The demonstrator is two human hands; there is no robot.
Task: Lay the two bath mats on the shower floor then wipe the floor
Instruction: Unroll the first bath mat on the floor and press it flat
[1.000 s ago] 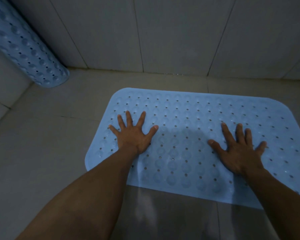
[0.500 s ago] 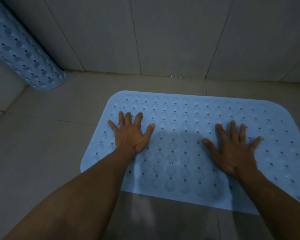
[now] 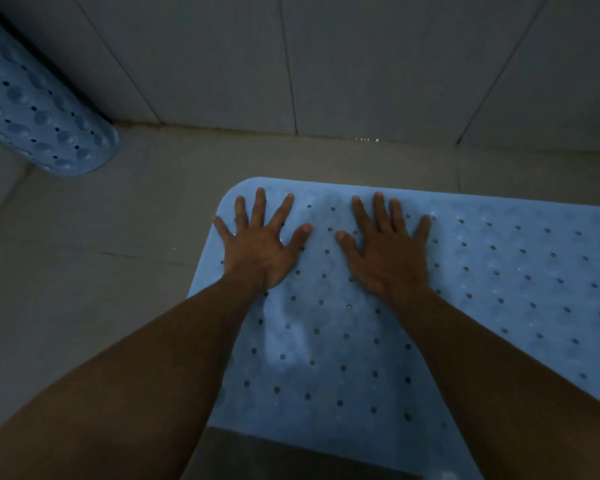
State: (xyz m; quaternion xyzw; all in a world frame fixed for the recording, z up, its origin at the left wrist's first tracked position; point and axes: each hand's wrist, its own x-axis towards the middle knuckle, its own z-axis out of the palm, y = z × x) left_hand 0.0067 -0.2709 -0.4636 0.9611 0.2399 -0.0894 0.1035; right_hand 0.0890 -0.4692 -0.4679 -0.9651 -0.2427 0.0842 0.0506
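Both our hands lie flat on the blue bath mat (image 3: 482, 289), fingers spread, grasping nothing: left hand (image 3: 260, 244) at its far-left corner, right hand (image 3: 388, 251) just beside it. The mat lies unrolled under our palms on the shower floor (image 3: 101, 271). Past our fingertips comes a strip of bare floor, then the tiled wall (image 3: 361, 64). Well off to the left hand's far left is the second mat (image 3: 32, 116) — rolled up, in the corner.

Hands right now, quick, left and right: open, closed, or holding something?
Left hand: open, flat on the blue mat.
Right hand: open, flat on the same mat.
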